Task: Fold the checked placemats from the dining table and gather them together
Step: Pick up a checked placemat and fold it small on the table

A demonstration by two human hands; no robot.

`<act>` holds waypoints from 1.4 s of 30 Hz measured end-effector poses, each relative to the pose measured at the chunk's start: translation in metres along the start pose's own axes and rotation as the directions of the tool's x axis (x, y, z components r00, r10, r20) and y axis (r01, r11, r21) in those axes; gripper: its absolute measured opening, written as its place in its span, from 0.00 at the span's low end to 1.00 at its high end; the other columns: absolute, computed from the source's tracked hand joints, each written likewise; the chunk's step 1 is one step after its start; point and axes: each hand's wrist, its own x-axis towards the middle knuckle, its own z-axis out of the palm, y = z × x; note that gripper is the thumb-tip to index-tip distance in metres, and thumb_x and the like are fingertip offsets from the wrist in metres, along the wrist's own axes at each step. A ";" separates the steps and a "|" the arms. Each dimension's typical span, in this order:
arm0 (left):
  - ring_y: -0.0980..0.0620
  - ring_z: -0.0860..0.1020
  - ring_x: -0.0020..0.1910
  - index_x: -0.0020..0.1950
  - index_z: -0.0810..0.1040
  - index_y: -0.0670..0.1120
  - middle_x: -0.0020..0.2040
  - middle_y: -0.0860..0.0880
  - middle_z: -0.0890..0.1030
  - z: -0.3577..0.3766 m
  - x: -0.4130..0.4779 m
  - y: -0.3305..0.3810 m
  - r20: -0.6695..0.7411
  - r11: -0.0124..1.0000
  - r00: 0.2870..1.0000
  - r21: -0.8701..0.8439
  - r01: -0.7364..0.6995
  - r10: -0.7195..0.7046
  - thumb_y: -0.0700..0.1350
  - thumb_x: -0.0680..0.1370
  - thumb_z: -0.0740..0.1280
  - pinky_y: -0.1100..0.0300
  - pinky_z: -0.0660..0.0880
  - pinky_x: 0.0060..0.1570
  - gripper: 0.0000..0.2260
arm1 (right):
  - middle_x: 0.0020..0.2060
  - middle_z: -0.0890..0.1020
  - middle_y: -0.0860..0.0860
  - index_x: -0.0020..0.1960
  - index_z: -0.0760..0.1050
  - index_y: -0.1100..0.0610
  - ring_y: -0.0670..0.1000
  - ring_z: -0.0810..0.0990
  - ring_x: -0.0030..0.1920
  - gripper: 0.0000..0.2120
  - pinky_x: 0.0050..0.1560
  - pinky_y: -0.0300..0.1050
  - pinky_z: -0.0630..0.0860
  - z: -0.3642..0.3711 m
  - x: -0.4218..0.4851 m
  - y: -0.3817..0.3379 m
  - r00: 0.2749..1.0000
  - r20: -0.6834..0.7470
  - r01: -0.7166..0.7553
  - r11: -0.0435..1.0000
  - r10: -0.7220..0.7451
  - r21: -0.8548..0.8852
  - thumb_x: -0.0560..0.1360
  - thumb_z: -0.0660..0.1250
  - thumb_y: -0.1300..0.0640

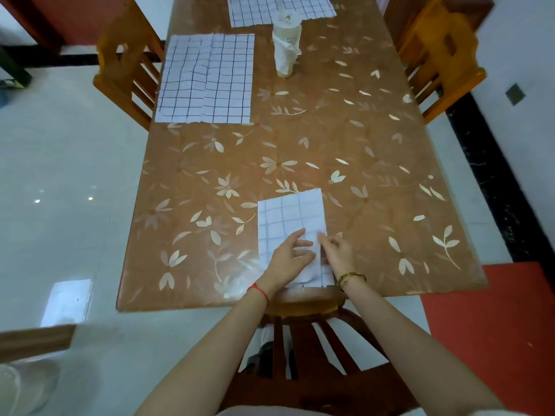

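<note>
A folded white checked placemat (289,217) lies at the near edge of the dining table (375,163). My left hand (289,256) rests flat on its near half, fingers spread. My right hand (338,250) pinches the placemat's right edge between thumb and fingers. A second checked placemat (207,79) lies unfolded at the table's far left. A third checked placemat (279,7) lies flat at the far end, partly out of view.
A tall white tissue holder (286,46) stands on the table near the far placemat. Wooden chairs stand at the left (126,64), at the right (438,52) and right in front of me (303,310). A red mat (495,340) covers the floor at the right.
</note>
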 end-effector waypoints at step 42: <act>0.40 0.54 0.78 0.79 0.56 0.42 0.79 0.45 0.59 -0.092 0.075 -0.028 -0.021 0.479 0.976 0.873 -0.088 0.218 0.39 0.79 0.60 0.44 0.54 0.76 0.28 | 0.76 0.62 0.49 0.76 0.60 0.56 0.58 0.52 0.77 0.24 0.76 0.60 0.52 0.071 0.055 -0.025 0.770 0.501 0.610 0.226 -0.396 -0.759 0.82 0.53 0.51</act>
